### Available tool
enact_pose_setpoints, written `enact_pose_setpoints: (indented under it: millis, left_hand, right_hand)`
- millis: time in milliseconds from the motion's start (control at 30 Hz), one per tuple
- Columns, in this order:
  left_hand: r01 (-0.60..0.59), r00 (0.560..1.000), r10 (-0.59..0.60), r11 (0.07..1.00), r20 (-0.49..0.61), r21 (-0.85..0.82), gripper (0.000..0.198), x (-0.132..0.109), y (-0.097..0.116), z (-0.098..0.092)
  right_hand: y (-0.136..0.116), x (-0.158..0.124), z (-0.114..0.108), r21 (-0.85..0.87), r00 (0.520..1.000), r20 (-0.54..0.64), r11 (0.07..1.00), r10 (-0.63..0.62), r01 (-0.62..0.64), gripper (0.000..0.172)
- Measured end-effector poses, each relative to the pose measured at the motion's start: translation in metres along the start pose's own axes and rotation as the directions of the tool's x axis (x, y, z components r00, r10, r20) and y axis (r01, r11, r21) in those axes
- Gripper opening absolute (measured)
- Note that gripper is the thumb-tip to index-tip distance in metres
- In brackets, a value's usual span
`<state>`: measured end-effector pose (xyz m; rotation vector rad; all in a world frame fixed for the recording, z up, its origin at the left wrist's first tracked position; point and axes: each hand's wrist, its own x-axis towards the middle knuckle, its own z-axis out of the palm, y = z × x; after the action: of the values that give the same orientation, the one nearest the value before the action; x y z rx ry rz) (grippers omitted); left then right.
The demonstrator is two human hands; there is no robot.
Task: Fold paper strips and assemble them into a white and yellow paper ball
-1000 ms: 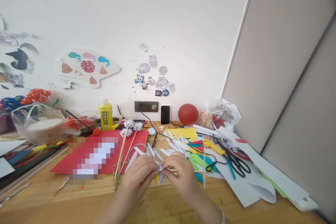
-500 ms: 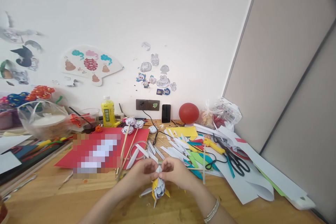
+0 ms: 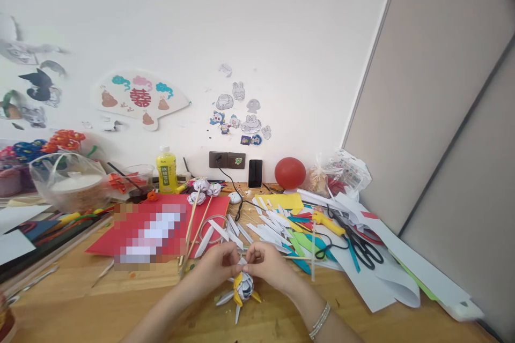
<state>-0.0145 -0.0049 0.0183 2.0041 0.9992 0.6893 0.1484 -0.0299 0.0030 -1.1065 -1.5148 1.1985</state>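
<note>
Fingertips point(image 3: 232, 257) of my left hand point(image 3: 217, 269) and right hand point(image 3: 269, 263) meet, pinched on the top of a folded paper ball point(image 3: 243, 289) of white, yellow and printed strips, down at the wooden table point(image 3: 120, 303) near its front edge. On the white wall point(image 3: 261, 21) a fan-shaped cutout point(image 3: 140, 99) bears a red double-happiness character; the yellow bottle point(image 3: 166, 170) has a label too small to read.

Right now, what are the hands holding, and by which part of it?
The left hand and right hand together pinch a small white-and-yellow paper ball by its top end; its body shows below the fingers.
</note>
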Motion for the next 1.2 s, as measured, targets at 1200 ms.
enact_pose_setpoints:
  millis: [1200]
  left_hand:
    - [0.067,0.991,-0.072,0.997,-0.112,-0.050,0.028,0.011,-0.006,0.008]
  right_hand:
    - [-0.010,-0.006,0.005,-0.394,0.914,-0.099,0.859,-0.393,0.326,0.007]
